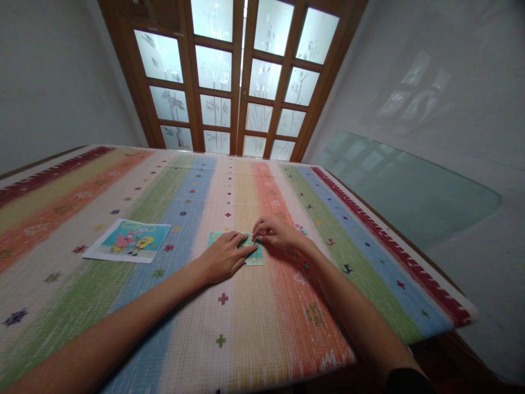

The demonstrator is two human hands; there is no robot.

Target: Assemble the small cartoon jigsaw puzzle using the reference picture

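A small teal jigsaw puzzle [256,259] lies flat on the striped tablecloth, partly covered by my hands. My left hand [225,257] rests palm down over its left and middle part, with the fingers spread and lying on its surface. At the puzzle's upper right edge, my right hand [273,232] has thumb and fingertips pinched together on a small puzzle piece, mostly hidden by the fingers. Some small colourful pieces [301,229] lie just beyond my right wrist. To the left is a printed sheet [133,241] with a cartoon picture of a pink and a yellow figure.
The striped, patterned tablecloth [192,328] covers a large table, whose near edge drops off at the lower right. A green glass-like panel [410,186] is by the right wall. Wooden doors with frosted panes [215,65] stand beyond the far edge.
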